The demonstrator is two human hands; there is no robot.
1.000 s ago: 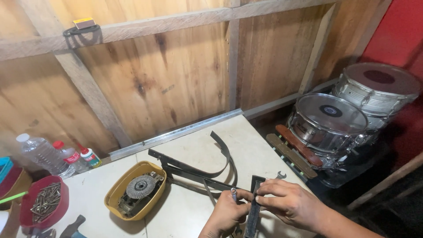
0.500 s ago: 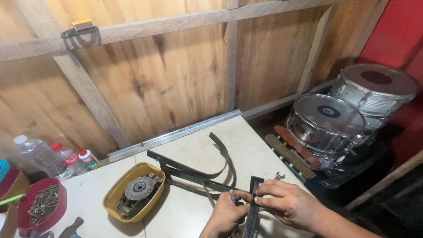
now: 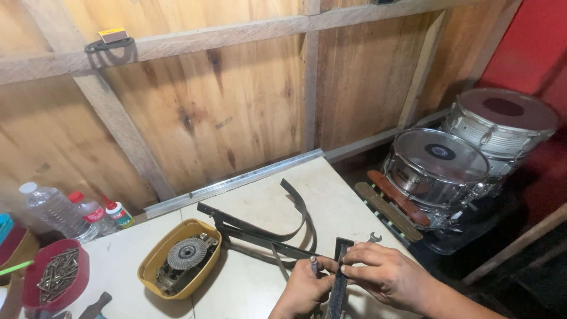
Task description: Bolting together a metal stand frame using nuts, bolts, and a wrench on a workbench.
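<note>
White worktable [image 3: 260, 289], yellow tray [image 3: 155, 264], red screw bowl [image 3: 78, 282], dark metal bracket [image 3: 260, 233], wrench [image 3: 373, 238], bottles [image 3: 56, 210]

A dark, matt metal bar [image 3: 338, 283] is being gripped between the fingers of the left hand [image 3: 304, 290] and right hand [image 3: 387, 274], with a small shiny steel wrench [image 3: 373, 238] lying just beyond the fingertips. Dull blackened steel strips [image 3: 260, 233] are being shown past the fingers on a smooth, pale matt tabletop [image 3: 248, 289]. Further off, a glossy yellow plastic tray [image 3: 155, 260] and rough bare wood wall boards [image 3: 224, 106] are being seen.
</note>
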